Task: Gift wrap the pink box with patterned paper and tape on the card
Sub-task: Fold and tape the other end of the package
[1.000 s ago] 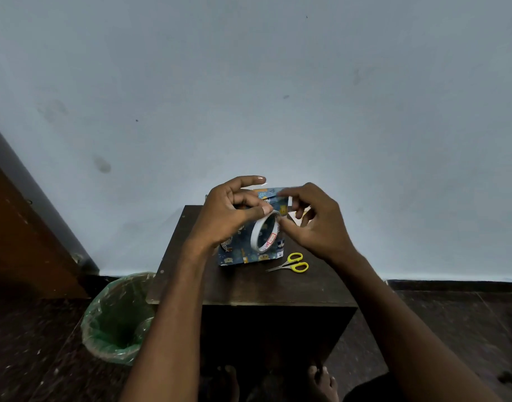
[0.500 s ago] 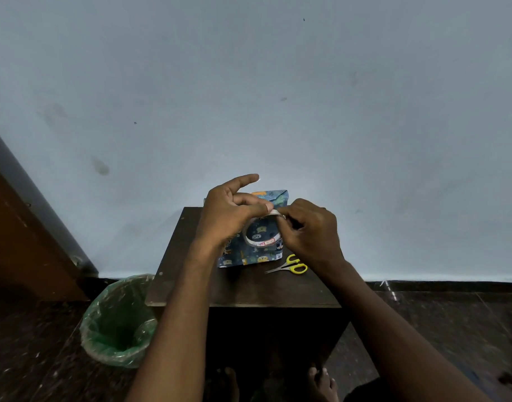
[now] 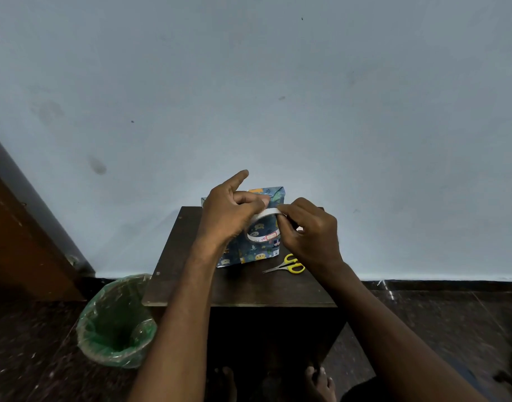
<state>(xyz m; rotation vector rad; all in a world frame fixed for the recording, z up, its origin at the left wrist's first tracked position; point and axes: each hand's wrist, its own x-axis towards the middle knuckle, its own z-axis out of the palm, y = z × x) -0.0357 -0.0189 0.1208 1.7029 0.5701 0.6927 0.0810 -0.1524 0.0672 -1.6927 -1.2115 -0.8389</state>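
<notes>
Head view: a person's left hand (image 3: pixel 228 210) grips a roll of tape (image 3: pixel 263 224), index finger pointing up, while the right hand (image 3: pixel 309 233) pinches at the roll's top edge. Both hover above the wrapped box (image 3: pixel 250 252), standing in blue patterned paper on a dark wooden table (image 3: pixel 240 288), yellow-handled scissors (image 3: pixel 286 264) just beside it.

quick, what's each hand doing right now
Left hand: holding the tape roll, index finger pointing out.
Right hand: pinching the top edge of the tape roll, fingers curled.
</notes>
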